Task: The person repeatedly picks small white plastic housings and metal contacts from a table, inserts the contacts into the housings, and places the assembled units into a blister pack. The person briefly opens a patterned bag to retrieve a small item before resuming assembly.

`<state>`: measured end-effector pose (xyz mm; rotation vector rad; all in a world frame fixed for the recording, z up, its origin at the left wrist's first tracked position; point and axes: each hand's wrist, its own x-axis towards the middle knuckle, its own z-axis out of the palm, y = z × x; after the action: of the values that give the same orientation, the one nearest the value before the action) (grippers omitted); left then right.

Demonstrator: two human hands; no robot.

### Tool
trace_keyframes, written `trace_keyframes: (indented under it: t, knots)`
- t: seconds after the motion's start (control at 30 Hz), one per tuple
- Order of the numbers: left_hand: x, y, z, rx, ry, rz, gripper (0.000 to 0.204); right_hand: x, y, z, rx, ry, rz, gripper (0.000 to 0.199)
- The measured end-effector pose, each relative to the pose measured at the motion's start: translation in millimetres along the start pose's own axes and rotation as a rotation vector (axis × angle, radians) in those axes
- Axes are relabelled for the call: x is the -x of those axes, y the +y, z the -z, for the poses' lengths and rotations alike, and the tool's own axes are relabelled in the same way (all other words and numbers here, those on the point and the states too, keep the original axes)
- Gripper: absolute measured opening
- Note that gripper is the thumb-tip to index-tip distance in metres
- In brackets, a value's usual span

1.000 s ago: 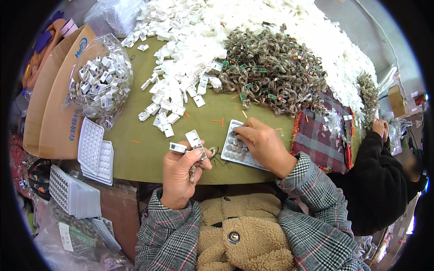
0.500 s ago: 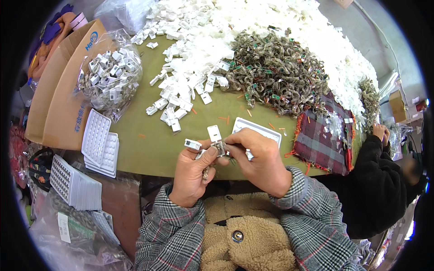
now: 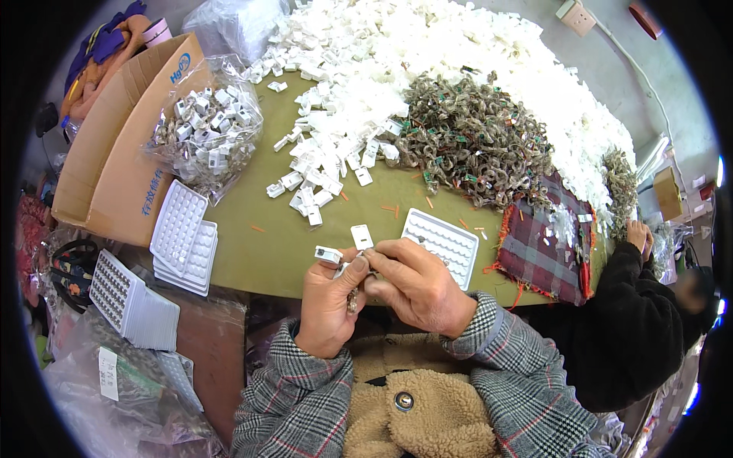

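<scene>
My left hand (image 3: pixel 327 309) is closed around small white plastic housings at the table's near edge. One open flat housing piece (image 3: pixel 361 236) stands up between its thumb and my right fingers. Another, boxy white housing (image 3: pixel 328 255) with a dark opening sticks out past the left fingers. A small bundle of greyish-brown cable (image 3: pixel 352 300) hangs below the left thumb. My right hand (image 3: pixel 418 288) is closed in a pinch against the left fingertips; what it pinches is hidden. Just beyond it lies a white tray (image 3: pixel 447 243) with rows of hollows.
White housings (image 3: pixel 313 183) and a tangled cable heap (image 3: pixel 477 145) cover the table's far side. At left stand a bag of assembled parts (image 3: pixel 210 130), a cardboard box (image 3: pixel 126 179) and stacked white trays (image 3: pixel 183 237). A plaid cloth (image 3: pixel 542 256) lies right, near another person (image 3: pixel 634 313).
My right hand has drawn down and left, its fingers now curled tighter over the held parts. The table scene has shifted slightly right, and more of the tray shows.
</scene>
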<state>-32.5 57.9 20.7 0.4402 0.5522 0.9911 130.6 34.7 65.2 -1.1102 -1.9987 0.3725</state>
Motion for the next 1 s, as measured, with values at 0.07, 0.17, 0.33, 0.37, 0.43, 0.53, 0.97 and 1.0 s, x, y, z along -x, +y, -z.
trace_keyframes:
  t: [0.07, 0.17, 0.33, 0.37, 0.43, 0.53, 0.97, 1.0]
  knots:
    - [-1, 1, -4, -0.021, 0.004, 0.000, 0.019, 5, -2, -3, -0.032, 0.028, -0.004, 0.042]
    - [4, 10, -10, -0.118, -0.011, 0.021, 0.016, 8, -2, 9, -0.288, 0.022, -0.168, 0.033]
    - [12, 16, -26, -0.261, -0.065, 0.124, 0.019, 11, -4, 32, -0.546, 0.066, -0.588, 0.029]
    - [13, 14, -29, -0.275, -0.086, 0.151, 0.020, 12, -6, 29, -0.771, 0.138, -0.667, 0.022]
    - [14, 6, -33, -0.292, -0.139, 0.214, 0.022, 15, -4, 29, -0.745, 0.059, -0.776, 0.018]
    - [11, -2, -30, -0.211, -0.238, 0.363, 0.025, 23, 0, 32, -0.509, 0.097, -0.592, 0.014]
    - [14, -43, -60, 0.100, -0.186, 0.525, 0.027, 76, -1, 78, 0.213, 0.269, 0.187, 0.031]
    - [14, -46, -66, 0.029, -0.133, 0.509, 0.027, 80, 1, 82, 0.236, 0.270, 0.211, 0.031]
